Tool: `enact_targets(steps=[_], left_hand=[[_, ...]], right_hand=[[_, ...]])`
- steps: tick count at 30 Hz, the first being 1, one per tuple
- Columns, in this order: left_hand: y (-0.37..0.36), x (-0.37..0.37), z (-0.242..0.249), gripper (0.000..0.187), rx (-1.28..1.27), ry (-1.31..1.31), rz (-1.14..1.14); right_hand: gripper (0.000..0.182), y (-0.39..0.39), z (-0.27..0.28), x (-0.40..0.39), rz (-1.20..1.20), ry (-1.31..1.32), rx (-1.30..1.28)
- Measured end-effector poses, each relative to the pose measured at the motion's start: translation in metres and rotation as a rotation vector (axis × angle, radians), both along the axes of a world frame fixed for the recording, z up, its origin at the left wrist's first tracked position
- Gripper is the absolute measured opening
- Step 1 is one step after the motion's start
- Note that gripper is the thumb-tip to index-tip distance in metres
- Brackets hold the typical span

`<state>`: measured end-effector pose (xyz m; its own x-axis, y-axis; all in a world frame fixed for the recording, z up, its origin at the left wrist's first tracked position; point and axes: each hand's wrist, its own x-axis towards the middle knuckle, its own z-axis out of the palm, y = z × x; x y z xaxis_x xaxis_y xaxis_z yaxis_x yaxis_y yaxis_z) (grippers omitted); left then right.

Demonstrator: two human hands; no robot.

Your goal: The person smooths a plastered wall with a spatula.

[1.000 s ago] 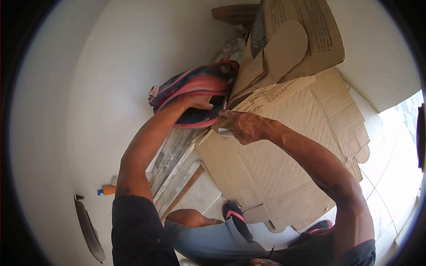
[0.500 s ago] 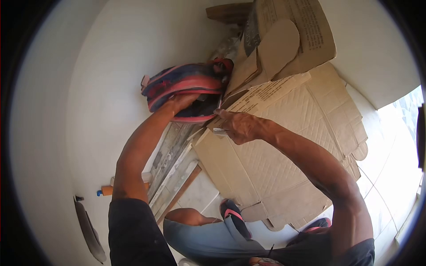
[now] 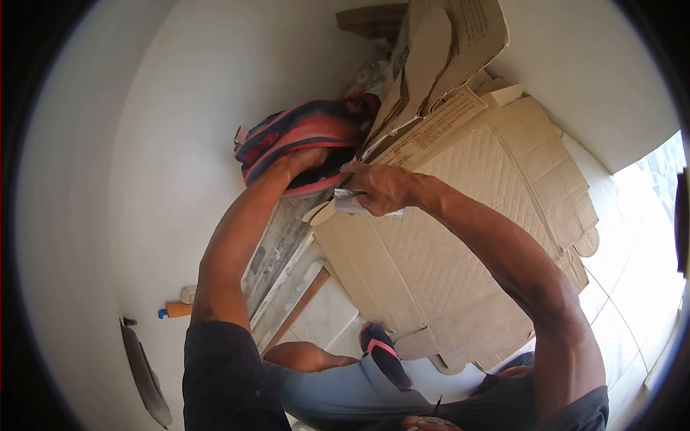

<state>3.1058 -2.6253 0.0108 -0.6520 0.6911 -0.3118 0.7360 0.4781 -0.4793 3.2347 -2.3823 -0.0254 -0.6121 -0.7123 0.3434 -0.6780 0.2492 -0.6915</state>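
A dark blue and red bag (image 3: 309,133) leans against the wall, its top opening towards me. My left hand (image 3: 305,159) reaches into that opening, and its fingers are hidden inside. Closed at the bag's right edge, my right hand (image 3: 381,185) has its thumb and index finger at the rim. A flat silvery piece (image 3: 346,202) sticks out beneath the right hand's curled fingers; its kind is not clear. Flattened cardboard (image 3: 460,237) lies just under my right forearm.
Folded cardboard sheets (image 3: 460,50) stand upright beside the bag. Long pale strips (image 3: 287,276) lie along the wall on the tiled floor. An orange object with a blue tip (image 3: 176,309) is at the left. My sandalled foot (image 3: 386,355) is near the cardboard's front edge.
My left hand is deeper in the bag. The right hand has shifted slightly left and up, and more of the silvery piece shows. The upright cardboard has tilted left.
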Motion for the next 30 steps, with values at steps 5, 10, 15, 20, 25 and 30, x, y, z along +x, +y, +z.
enact_targets(steps=[5,10,15,20,25,30], left_hand=[[-0.005,0.013,0.008,0.047,0.026,-0.292,0.119],[-0.014,0.023,-0.007,0.050,0.148,-0.482,0.314],[-0.049,0.010,-0.042,0.058,0.428,-0.514,0.479],[-0.047,0.033,-0.035,0.055,0.747,-0.542,0.336],[-0.040,0.040,-0.029,0.058,-0.227,-0.133,0.094],[-0.029,0.042,-0.012,0.050,-0.130,-0.088,0.192]], right_hand=[[0.031,-0.004,-0.020,0.000,0.032,-0.025,-0.081],[0.032,-0.011,-0.033,-0.001,0.058,0.058,-0.047],[0.032,-0.008,-0.030,0.005,0.046,0.011,-0.035],[0.033,-0.008,-0.026,0.005,0.044,-0.005,0.008],[0.035,-0.010,-0.032,0.010,0.020,0.081,-0.063],[0.039,-0.012,-0.035,0.010,0.024,0.066,0.020]])
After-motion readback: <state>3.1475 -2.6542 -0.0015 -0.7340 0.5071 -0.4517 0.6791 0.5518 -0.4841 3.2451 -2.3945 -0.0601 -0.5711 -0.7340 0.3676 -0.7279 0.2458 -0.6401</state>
